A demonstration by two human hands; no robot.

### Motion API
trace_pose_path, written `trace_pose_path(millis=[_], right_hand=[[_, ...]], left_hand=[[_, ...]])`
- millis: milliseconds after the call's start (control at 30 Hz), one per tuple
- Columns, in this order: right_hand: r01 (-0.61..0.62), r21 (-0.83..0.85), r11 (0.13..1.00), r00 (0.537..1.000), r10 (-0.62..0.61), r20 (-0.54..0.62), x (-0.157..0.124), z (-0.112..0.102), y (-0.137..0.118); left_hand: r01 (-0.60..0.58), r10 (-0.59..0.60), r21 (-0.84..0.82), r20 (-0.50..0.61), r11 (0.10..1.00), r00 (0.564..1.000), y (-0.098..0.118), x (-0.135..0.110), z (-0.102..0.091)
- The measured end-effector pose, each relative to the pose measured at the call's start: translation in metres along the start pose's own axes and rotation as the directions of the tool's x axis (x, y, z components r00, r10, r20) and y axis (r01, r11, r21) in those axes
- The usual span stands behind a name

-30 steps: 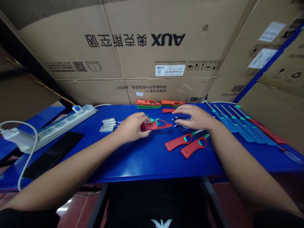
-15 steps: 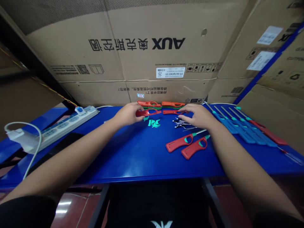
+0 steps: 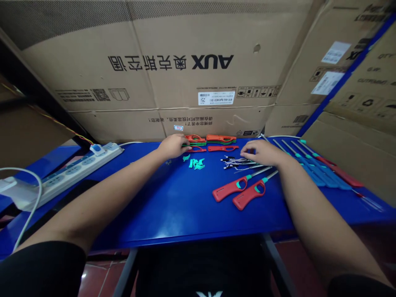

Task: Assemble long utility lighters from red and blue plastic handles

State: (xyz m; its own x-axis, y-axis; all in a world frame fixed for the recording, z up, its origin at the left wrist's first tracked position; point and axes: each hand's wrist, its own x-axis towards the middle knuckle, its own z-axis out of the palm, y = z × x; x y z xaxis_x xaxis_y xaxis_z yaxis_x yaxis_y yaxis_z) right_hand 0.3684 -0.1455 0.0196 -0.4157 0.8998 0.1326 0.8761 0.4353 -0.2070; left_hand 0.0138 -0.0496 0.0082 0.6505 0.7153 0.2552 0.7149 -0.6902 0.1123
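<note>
Going left to right, a white power strip [image 3: 74,173] with a blue switch [image 3: 97,149] lies at about 10 o'clock on the blue metal workbench [image 3: 148,206]. The left arm reaches forward to about 11 o'clock, palm down, with the left hand [image 3: 173,147] half closed and its fingers [image 3: 185,147] loosely curled. Their tips are at a red plastic lighter shell [image 3: 196,149], but whether they have hold of it cannot be told. Just behind that shell sits a stack of red and green lighter shells [image 3: 194,139]. Teal plastic parts [image 3: 194,163] lie scattered just nearer the person, around 12 o'clock.

A second stack of red and green shells [image 3: 219,139] stands beside the first, with a single red shell [image 3: 222,148] in front of it. The right arm angles in from the lower right, and the right hand [image 3: 262,153] lies open at about 1 o'clock, palm down, holding nothing visible. Its fingers [image 3: 250,149] are spread just beyond a bundle of thin wires [image 3: 238,162]. Two assembled red lighters [image 3: 230,189] lie near the wrist, and blue lighters [image 3: 315,174] are lined up at about 2 o'clock.

Behind the bench, a cardboard carton [image 3: 133,123] shows "AUX" [image 3: 212,62] upside down, beside 奥克斯空调, and a white label [image 3: 216,98] bears "25".
</note>
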Motion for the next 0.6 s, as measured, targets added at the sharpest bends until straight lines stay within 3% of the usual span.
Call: trace_pose_path(millis=[67, 133, 233, 300, 433, 600], right_hand=[[0.021, 0.031, 0.999, 0.993, -0.024, 0.115, -0.017, -0.010, -0.008], [0.048, 0.043, 0.998, 0.983, -0.054, 0.174, -0.038, -0.015, -0.016], [0.072, 0.029, 0.997, 0.985, -0.075, 0.158, -0.072, -0.012, -0.028], [0.052, 0.002, 0.999, 0.989, -0.051, 0.138, -0.094, -0.004, -0.033], [0.042, -0.122, 0.992, 0.994, -0.029, 0.101, -0.117, 0.009, -0.044], [0.106, -0.088, 0.990, 0.973, -0.086, 0.212, -0.101, 0.000, -0.068]], left_hand=[[-0.018, 0.017, -0.019, -0.043, 1.000, 0.999, 0.033, -0.013, -0.004], [-0.135, 0.136, -0.146, -0.003, 0.980, 0.991, 0.074, -0.030, -0.005], [-0.213, 0.259, -0.306, 0.116, 0.928, 0.959, 0.128, -0.054, 0.002], [-0.220, 0.284, -0.297, 0.191, 0.929, 0.940, 0.147, -0.063, 0.010], [-0.171, 0.215, -0.204, 0.219, 0.964, 0.952, 0.143, -0.073, 0.015], [-0.102, 0.167, -0.232, 0.282, 0.967, 0.945, 0.107, -0.096, -0.002]])
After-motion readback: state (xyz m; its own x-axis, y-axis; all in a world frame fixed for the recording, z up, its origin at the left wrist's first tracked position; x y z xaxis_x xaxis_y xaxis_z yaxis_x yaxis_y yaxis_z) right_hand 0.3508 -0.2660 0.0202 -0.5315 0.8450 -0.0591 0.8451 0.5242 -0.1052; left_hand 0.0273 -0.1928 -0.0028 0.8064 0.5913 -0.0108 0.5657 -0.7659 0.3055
